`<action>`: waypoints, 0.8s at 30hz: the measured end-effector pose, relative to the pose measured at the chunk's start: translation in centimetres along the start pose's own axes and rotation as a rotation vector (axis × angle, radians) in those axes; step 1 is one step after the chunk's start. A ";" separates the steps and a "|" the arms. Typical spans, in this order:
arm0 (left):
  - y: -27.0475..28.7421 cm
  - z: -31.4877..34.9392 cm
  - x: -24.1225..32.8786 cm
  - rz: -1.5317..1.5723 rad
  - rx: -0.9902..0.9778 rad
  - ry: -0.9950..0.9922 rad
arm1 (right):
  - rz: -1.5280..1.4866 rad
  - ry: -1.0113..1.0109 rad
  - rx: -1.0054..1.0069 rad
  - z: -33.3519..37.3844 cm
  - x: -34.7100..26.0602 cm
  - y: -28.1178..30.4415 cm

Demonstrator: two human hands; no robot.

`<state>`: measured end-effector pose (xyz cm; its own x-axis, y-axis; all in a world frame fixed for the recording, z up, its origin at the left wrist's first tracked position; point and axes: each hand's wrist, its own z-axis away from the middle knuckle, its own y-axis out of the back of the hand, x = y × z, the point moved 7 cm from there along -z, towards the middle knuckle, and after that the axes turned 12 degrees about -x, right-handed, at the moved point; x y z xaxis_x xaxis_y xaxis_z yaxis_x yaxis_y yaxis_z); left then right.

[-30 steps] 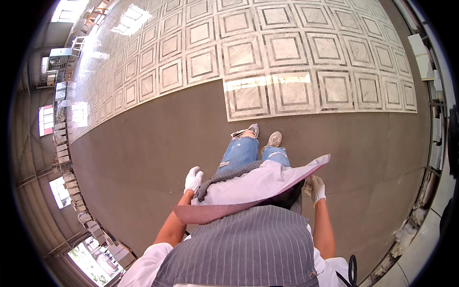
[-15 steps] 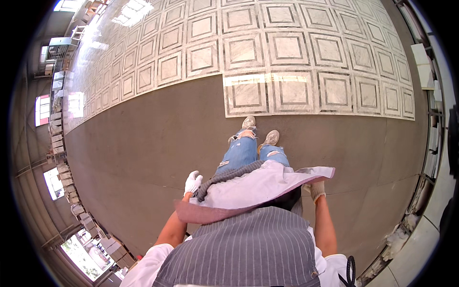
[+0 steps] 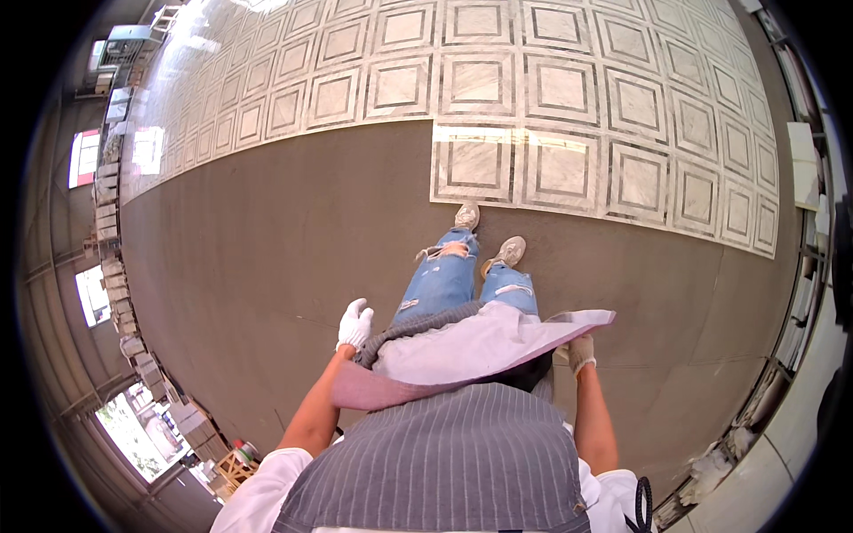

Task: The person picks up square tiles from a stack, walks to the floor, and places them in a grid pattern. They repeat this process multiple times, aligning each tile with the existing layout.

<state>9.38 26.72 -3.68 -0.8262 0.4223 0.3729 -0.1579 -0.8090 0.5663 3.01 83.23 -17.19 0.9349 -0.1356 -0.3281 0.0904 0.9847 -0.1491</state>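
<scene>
Since one second ago, our left shoe (image 3: pixel 467 215) has advanced close to the edge of the patterned tiles (image 3: pixel 473 164). At our waist lies the pale flap (image 3: pixel 462 342) of the striped apron (image 3: pixel 435 453), between our gloved hands. Our left hand (image 3: pixel 354 325) is just beside its left end, with fingers released and loosely bent. Our right hand (image 3: pixel 581 353) is below its right corner; its fingers are partly hidden, so we cannot tell whether they grasp. Farther out spreads the brownish floor (image 3: pixel 267 258).
</scene>
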 end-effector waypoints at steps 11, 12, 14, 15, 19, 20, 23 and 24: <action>-0.8 2.6 -6.2 0.298 -0.067 0.242 | 0.170 0.000 0.050 -0.7 -4.8 -4.0; -0.8 2.4 -6.6 0.322 -0.075 0.236 | 0.156 0.076 0.009 -1.0 -5.2 -4.9; -0.7 2.3 -7.5 0.363 -0.087 0.225 | 0.270 0.027 0.038 -1.2 -5.5 -5.3; -0.4 2.1 -7.5 0.404 -0.088 0.235 | 0.324 0.012 0.054 -1.1 -6.2 -5.9; 2.1 1.4 -8.2 0.537 -0.088 0.252 | 0.409 -0.007 0.061 -0.4 -7.6 -8.6; 2.8 0.9 -8.7 0.562 -0.078 0.243 | 0.401 -0.005 0.073 -0.3 -7.7 -9.2; 5.1 -0.6 -10.9 0.602 -0.040 0.242 | 0.404 -0.003 0.080 -0.1 -8.0 -12.2; 6.1 -0.8 -11.1 0.606 -0.033 0.257 | 0.407 0.001 0.075 -0.1 -7.8 -13.2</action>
<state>17.19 16.77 -5.00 -0.8761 -0.2196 0.4291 0.3628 -0.8865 0.2870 -5.52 71.30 -12.71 0.8992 0.2662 -0.3472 -0.2616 0.9632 0.0611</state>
